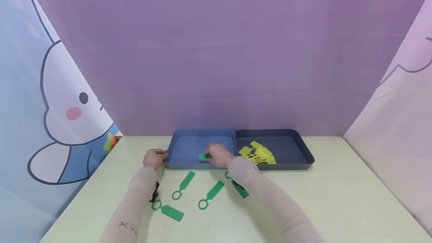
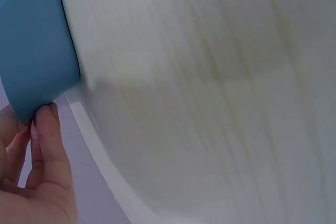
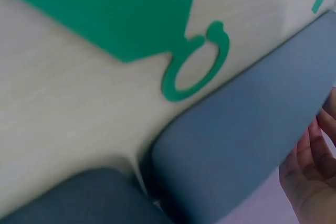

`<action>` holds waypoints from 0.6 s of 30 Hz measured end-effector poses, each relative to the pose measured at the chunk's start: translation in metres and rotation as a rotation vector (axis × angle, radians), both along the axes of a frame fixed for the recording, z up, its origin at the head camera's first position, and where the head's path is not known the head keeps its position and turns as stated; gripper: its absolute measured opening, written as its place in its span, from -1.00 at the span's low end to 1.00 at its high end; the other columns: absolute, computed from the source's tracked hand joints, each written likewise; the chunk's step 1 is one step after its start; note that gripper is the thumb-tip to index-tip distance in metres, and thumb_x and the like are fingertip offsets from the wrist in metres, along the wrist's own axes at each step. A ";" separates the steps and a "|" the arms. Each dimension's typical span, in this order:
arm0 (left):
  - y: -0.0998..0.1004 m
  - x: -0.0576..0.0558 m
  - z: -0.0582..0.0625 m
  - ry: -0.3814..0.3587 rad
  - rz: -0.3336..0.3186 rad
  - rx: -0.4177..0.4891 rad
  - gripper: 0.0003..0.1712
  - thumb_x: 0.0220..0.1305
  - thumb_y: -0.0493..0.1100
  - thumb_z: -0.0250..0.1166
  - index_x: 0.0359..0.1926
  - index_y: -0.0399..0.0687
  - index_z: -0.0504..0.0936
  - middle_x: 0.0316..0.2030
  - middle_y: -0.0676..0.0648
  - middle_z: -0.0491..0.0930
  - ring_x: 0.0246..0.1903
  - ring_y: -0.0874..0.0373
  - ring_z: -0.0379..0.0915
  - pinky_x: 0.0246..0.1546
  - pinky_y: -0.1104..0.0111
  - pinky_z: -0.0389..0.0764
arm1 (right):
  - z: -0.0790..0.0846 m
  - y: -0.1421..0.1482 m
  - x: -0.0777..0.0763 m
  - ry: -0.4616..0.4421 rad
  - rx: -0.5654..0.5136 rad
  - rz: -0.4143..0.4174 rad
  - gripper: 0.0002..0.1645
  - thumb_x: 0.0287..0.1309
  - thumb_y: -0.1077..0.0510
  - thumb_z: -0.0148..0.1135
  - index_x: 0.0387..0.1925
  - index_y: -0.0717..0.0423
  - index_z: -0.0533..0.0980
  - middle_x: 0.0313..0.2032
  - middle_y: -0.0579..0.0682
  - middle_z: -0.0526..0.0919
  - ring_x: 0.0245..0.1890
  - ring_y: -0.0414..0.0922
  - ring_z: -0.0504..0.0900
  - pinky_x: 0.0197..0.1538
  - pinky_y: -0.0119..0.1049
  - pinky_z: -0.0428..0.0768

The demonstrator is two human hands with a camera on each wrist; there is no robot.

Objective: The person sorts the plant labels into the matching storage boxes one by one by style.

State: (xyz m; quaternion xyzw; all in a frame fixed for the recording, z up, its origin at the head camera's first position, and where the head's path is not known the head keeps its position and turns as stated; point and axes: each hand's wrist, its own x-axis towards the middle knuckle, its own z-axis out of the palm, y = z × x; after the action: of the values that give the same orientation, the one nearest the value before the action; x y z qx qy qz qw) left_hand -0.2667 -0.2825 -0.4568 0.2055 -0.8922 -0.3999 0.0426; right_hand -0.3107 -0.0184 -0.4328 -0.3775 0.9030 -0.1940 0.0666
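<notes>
At the left side of the blue tray [image 1: 202, 142], my left hand [image 1: 155, 158] pinches the rim. The left wrist view shows this hand's [image 2: 47, 166] fingers and thumb at the corner of the tray wall [image 2: 37, 45]. My right hand [image 1: 220, 155] reaches inside the blue tray and pinches a green tag [image 1: 203, 156], whose ring end is hidden. In the right wrist view, the tray wall [image 3: 252, 114] partly hides the right hand [image 3: 312, 177]. More green ring-ended tags [image 1: 215, 190] lie on the table in front of the trays.
A dark tray [image 1: 287, 149] stands against the blue one on its right, with several yellow tags [image 1: 260, 153] piled at its left. Another green tag [image 1: 240, 189] lies partly under the right forearm. A purple backdrop [image 1: 216, 66] rises behind the table [image 1: 337, 190].
</notes>
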 end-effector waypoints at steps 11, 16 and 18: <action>0.004 -0.001 0.004 0.008 -0.004 0.012 -0.68 0.20 -0.17 0.19 -0.08 -0.25 0.61 -0.16 -0.22 0.64 -0.39 0.11 0.58 -0.22 0.23 0.50 | -0.002 -0.002 -0.010 -0.082 0.021 -0.015 -0.80 0.07 0.22 0.26 -0.22 0.10 0.65 -0.23 -0.01 0.69 -0.20 -0.13 0.63 -0.18 -0.38 0.59; 0.006 0.002 0.005 0.009 -0.002 0.000 -0.68 0.20 -0.17 0.19 -0.07 -0.26 0.61 -0.16 -0.23 0.64 -0.38 0.11 0.58 -0.23 0.24 0.50 | -0.007 -0.001 -0.012 -0.079 0.023 -0.019 -0.83 0.06 0.23 0.27 -0.26 0.11 0.67 -0.27 -0.01 0.69 -0.24 -0.13 0.64 -0.20 -0.39 0.59; 0.007 0.003 0.005 0.006 0.004 -0.001 -0.68 0.20 -0.17 0.19 -0.07 -0.26 0.61 -0.15 -0.23 0.64 -0.37 0.10 0.58 -0.24 0.25 0.50 | -0.010 -0.001 -0.013 -0.089 0.022 -0.022 -0.82 0.06 0.23 0.27 -0.25 0.11 0.66 -0.26 0.00 0.69 -0.23 -0.13 0.63 -0.19 -0.38 0.59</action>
State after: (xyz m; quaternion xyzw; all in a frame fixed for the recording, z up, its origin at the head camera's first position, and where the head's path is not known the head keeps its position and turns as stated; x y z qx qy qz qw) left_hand -0.2634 -0.2757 -0.4515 0.2061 -0.8918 -0.4000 0.0463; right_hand -0.3234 -0.0190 -0.4426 -0.3578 0.9053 -0.2015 0.1084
